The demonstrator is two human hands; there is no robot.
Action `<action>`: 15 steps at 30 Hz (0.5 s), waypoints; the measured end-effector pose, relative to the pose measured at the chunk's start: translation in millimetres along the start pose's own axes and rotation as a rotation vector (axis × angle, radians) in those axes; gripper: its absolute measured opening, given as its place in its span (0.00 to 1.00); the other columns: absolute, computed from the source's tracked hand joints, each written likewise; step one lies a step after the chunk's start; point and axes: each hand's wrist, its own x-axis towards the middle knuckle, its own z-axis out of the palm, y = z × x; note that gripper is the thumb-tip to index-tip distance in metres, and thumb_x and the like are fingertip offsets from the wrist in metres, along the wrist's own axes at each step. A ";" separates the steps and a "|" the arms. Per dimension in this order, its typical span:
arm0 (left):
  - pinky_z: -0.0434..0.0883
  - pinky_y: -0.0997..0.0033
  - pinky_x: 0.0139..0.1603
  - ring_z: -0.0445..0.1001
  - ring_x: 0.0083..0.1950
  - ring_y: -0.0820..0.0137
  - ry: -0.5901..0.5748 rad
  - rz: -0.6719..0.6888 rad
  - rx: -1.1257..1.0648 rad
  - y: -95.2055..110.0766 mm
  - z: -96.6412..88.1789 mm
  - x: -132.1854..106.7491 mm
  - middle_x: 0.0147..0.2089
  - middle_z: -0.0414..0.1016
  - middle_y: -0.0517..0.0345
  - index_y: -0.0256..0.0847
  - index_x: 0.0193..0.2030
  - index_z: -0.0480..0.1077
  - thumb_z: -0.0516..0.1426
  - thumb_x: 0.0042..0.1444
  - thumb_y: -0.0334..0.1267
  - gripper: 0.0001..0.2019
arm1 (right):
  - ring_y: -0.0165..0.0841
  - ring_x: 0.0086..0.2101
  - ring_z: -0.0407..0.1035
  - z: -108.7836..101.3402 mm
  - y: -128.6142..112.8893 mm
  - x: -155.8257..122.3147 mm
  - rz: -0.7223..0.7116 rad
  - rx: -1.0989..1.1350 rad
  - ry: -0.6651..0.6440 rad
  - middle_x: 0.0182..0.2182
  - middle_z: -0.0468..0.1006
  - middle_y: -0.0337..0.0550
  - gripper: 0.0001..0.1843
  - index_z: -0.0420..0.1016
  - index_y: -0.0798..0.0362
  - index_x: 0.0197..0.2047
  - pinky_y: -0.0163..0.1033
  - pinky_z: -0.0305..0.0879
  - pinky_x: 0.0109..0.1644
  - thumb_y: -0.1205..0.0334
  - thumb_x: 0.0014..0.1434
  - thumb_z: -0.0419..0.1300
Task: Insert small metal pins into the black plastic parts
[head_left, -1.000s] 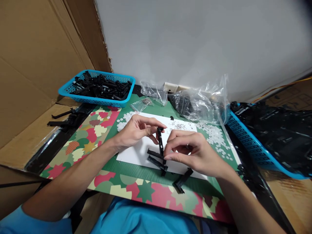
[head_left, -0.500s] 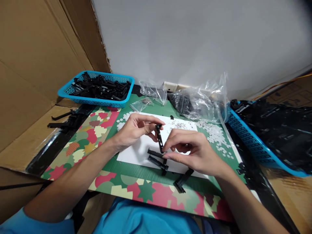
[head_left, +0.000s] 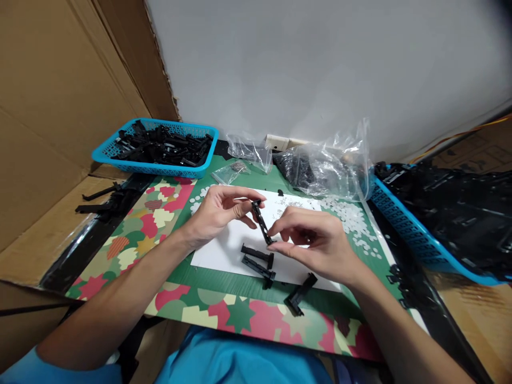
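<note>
My left hand [head_left: 218,210] pinches the upper end of a short black plastic bar [head_left: 261,223], and my right hand [head_left: 316,242] pinches its lower end. The bar is tilted and held a little above a white sheet [head_left: 224,248]. Three similar black bars lie below it: two on the sheet [head_left: 258,252] [head_left: 259,269], one [head_left: 300,293] at its front edge on the green mat. Small metal bits [head_left: 294,205] lie scattered at the sheet's far edge.
A blue basket [head_left: 120,160] of black parts stands back left, a larger blue basket [head_left: 404,229] of black parts at right. Clear plastic bags [head_left: 328,165] lie behind the sheet. White discs [head_left: 352,218] are scattered on the mat. Cardboard walls rise at left.
Both hands have lifted the black bar slightly and tilted it, its lower end moving right. The camera shifted a little.
</note>
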 end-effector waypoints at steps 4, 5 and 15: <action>0.87 0.69 0.38 0.86 0.39 0.65 0.022 -0.004 0.055 -0.6 -0.6 0.2 0.46 0.86 0.46 0.37 0.48 0.85 0.73 0.59 0.46 0.16 | 0.26 0.25 0.57 -5.6 7.4 -0.1 0.087 -0.068 0.033 0.28 0.73 0.36 0.20 0.84 0.52 0.50 0.36 0.54 0.28 0.48 0.62 0.76; 0.87 0.68 0.39 0.86 0.41 0.65 0.027 -0.004 0.062 -1.1 -0.7 0.4 0.47 0.86 0.46 0.37 0.49 0.85 0.73 0.58 0.45 0.17 | 0.26 0.25 0.57 -7.6 9.6 -0.1 0.108 -0.074 0.034 0.28 0.73 0.36 0.22 0.84 0.53 0.51 0.36 0.54 0.28 0.47 0.61 0.76; 0.85 0.62 0.54 0.87 0.48 0.60 0.116 0.076 0.373 -0.1 -2.9 0.4 0.48 0.87 0.44 0.35 0.46 0.85 0.76 0.52 0.40 0.17 | 0.28 0.30 0.66 -25.9 32.4 1.4 0.072 -0.112 -0.092 0.33 0.81 0.41 0.11 0.88 0.53 0.46 0.36 0.58 0.32 0.54 0.69 0.70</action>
